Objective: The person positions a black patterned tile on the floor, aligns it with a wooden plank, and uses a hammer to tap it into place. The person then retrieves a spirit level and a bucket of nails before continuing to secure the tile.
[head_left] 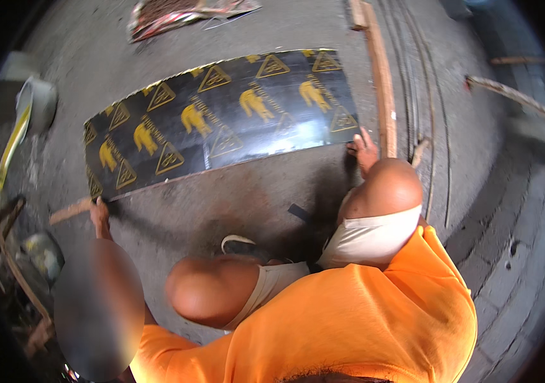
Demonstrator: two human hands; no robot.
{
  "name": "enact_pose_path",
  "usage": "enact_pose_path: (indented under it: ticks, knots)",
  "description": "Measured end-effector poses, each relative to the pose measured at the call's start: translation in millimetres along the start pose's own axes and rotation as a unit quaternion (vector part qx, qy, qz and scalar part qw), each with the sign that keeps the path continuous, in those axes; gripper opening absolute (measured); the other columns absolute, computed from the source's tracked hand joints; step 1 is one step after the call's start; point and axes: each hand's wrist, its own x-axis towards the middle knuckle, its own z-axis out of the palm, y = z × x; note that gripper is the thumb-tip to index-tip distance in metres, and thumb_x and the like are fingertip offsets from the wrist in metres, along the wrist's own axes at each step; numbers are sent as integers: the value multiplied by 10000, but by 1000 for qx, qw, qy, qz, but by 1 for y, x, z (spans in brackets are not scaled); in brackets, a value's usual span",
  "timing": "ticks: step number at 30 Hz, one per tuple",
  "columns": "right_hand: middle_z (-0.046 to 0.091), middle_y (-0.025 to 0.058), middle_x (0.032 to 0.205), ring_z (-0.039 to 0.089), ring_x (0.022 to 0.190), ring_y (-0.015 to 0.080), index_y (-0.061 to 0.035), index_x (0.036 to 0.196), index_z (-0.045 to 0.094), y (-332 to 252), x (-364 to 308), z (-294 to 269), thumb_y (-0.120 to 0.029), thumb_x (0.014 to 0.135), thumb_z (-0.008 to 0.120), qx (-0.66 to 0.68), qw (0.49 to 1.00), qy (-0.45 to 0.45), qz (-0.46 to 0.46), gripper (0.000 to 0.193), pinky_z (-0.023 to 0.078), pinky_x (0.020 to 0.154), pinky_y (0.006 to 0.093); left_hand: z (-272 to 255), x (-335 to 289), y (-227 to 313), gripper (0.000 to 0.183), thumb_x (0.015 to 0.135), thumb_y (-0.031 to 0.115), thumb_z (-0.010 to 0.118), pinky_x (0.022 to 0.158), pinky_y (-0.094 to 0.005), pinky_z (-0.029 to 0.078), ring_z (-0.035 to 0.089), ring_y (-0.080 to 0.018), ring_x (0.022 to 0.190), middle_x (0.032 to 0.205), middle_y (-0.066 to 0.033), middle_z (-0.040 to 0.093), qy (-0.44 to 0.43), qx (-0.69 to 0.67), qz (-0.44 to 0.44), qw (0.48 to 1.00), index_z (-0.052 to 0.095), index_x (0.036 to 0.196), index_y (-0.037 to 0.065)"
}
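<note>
A long black plywood panel [221, 115] with rows of yellow printed marks lies in front of me at a slant, its right end farther off than its left. My left hand [99, 214] is closed on its near left corner. At the near right corner, my right hand [365, 153] holds the edge, fingers partly hidden by the corner and my knee. A short wooden strip [68, 212] juts out from beneath the left end, next to my left hand. A blurred patch covers part of my left forearm.
A long wooden batten [382, 83] and several thin rods [431, 96] run along the right. A grey bucket [39, 105] stands at the left, above scrap wood [20, 268]. Past the panel lies a sack [170, 16] of brown material. A small dark strip [299, 212] lies near my knees.
</note>
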Motion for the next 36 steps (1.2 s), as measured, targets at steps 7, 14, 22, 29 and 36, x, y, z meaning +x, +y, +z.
enact_pose_path:
  ticks: [7, 14, 22, 29, 36]
  knots:
    - [566, 154, 1343, 669, 1037, 261, -82, 1560, 375, -8, -4, -5, -343, 1039, 587, 15, 999, -40, -6, 620, 541, 863, 373, -14, -28, 23, 545, 991, 393, 583, 1022, -504, 464, 577, -485, 1230, 1290, -298, 629, 24, -100, -64, 993, 536, 1385, 20]
    - [592, 72, 1276, 650, 990, 188, -133, 1564, 380, -6, -2, -10, -314, 1062, 558, 19, 998, -54, 17, 562, 527, 839, 339, -32, -45, 44, 568, 976, 362, 619, 1036, -490, 465, 573, -483, 1242, 1299, -331, 609, 20, -120, -91, 988, 501, 1384, -16]
    - [610, 48, 1215, 641, 984, 175, -148, 1568, 373, -3, 1, -13, -319, 1062, 565, 10, 999, -50, 18, 568, 526, 840, 343, -35, -60, 59, 497, 986, 253, 608, 1032, -476, 461, 586, -462, 1224, 1305, -313, 605, 49, -172, -83, 980, 469, 1390, -2]
    - [600, 65, 1281, 647, 1007, 190, -138, 1578, 355, -2, 3, -13, -306, 1061, 567, 15, 999, -46, 25, 583, 531, 848, 355, -29, -76, 96, 461, 972, 156, 584, 1052, -532, 401, 457, -438, 1325, 1396, -263, 497, 179, 129, 20, 975, 485, 1395, 1]
    - [599, 44, 1221, 651, 979, 179, -160, 1543, 411, -8, -1, -14, -331, 1056, 577, 9, 997, -71, 10, 543, 524, 849, 360, 4, -114, 237, 625, 1009, 349, 572, 1196, -534, 262, 317, -468, 1457, 1551, -298, 369, 94, -84, 290, 949, 410, 1499, -5]
